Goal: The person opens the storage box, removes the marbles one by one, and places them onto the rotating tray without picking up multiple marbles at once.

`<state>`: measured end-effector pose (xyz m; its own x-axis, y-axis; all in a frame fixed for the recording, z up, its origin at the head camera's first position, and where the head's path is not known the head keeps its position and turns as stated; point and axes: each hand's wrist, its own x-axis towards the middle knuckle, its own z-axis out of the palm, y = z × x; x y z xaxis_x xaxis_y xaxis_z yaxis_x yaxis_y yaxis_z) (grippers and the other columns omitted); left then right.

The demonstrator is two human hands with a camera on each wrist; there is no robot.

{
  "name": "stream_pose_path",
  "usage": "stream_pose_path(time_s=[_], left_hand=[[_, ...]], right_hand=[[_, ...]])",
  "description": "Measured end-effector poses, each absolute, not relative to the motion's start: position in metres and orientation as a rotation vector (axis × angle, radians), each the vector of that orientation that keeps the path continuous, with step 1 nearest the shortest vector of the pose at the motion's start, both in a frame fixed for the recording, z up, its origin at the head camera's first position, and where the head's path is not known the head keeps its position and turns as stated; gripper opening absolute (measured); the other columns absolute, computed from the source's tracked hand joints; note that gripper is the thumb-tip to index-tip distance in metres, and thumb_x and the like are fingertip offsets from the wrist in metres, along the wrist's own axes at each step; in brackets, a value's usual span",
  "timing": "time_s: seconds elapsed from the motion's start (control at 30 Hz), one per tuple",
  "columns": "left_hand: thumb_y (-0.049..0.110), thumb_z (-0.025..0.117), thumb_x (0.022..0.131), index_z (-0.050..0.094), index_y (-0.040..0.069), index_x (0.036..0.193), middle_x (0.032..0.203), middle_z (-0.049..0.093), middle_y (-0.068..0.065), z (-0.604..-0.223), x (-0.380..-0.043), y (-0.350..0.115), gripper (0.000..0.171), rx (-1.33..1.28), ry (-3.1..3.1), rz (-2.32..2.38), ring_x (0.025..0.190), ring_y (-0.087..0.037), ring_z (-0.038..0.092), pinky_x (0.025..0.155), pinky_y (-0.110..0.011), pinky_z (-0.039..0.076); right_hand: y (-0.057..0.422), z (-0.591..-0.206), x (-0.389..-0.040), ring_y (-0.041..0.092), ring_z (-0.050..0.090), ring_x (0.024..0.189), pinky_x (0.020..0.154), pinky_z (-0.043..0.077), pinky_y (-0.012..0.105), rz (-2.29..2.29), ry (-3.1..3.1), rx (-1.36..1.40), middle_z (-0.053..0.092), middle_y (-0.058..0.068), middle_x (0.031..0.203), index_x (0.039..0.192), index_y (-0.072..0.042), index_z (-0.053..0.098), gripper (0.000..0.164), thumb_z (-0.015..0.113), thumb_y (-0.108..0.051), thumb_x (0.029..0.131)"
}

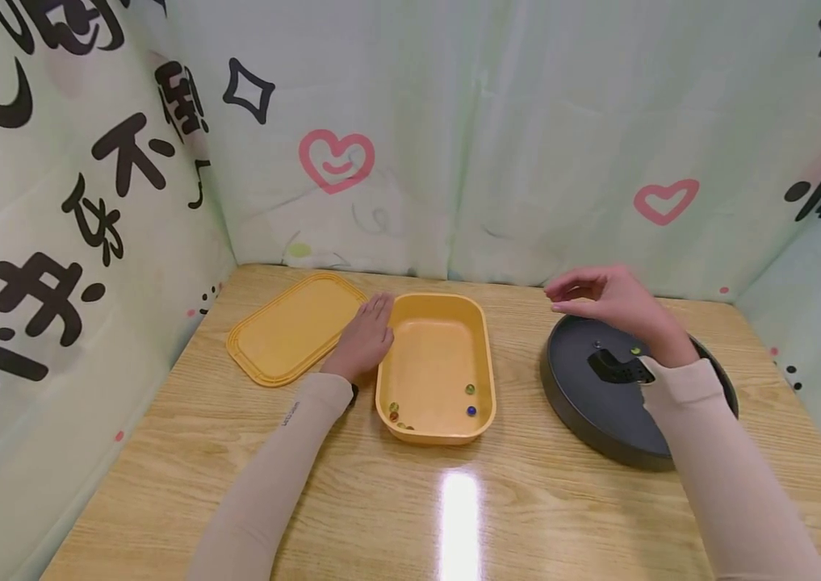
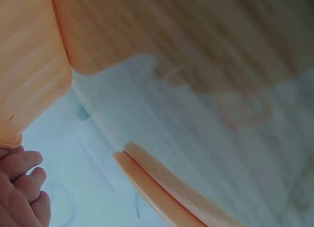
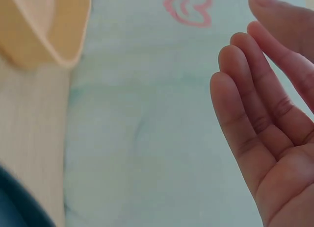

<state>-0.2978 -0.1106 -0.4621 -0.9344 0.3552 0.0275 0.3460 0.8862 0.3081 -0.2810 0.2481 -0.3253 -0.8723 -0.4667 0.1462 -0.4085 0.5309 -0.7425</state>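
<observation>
My left hand [image 1: 366, 339] rests against the left rim of a yellow plastic box [image 1: 439, 363], its fingers straight. Inside the box, a green marble [image 1: 470, 389] and a blue marble [image 1: 471, 411] lie near the front right, with several amber-toned marbles [image 1: 393, 411] in the front left corner. Above the far side of a round dark pan [image 1: 577, 395] hovers my right hand [image 1: 617, 303]; its fingers are gently bent and, in the right wrist view, its palm holds nothing. Two marbles show in the pan, one greenish [image 1: 636, 350]. The right forearm hides part of the pan.
A flat yellow lid [image 1: 301, 327] lies left of the box, partly behind my left hand. All stands on a wooden table [image 1: 526, 516]. A pale printed curtain [image 1: 490, 161] rises along the table's back and sides.
</observation>
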Motion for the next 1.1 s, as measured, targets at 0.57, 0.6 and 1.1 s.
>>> stream_pose_path(time_s=[0.57,0.6,1.1], left_hand=[[0.021,0.030,0.101,0.011,0.002,0.150,0.157,0.017,-0.016,-0.460,-0.301,-0.113,0.056,0.560,3.031,0.468,0.148,-0.026,0.010,0.121,-0.039,0.009],[0.021,0.030,0.101,0.011,0.002,0.150,0.157,0.017,-0.015,-0.461,-0.301,-0.113,0.056,0.559,3.030,0.464,0.148,-0.026,0.010,0.121,-0.039,0.009],[0.021,0.034,0.100,0.016,0.001,0.150,0.156,0.022,-0.014,-0.463,-0.301,-0.110,0.057,0.534,3.059,0.431,0.147,-0.026,0.016,0.121,-0.040,0.012]], right_hand=[[0.150,-0.366,-0.310,0.008,0.067,0.085,0.078,0.056,0.023,-1.274,2.242,-1.017,0.070,0.016,0.099,0.102,0.004,0.069,0.023,0.070,-0.008,0.083],[0.145,-0.369,-0.310,0.009,0.067,0.085,0.078,0.056,0.023,-1.262,2.218,-1.025,0.070,0.016,0.099,0.102,0.004,0.069,0.023,0.070,-0.008,0.083],[0.084,-0.405,-0.304,0.006,0.065,0.080,0.078,0.056,0.023,-1.001,2.033,-1.199,0.068,0.027,0.097,0.100,0.008,0.068,0.022,0.070,-0.003,0.081]])
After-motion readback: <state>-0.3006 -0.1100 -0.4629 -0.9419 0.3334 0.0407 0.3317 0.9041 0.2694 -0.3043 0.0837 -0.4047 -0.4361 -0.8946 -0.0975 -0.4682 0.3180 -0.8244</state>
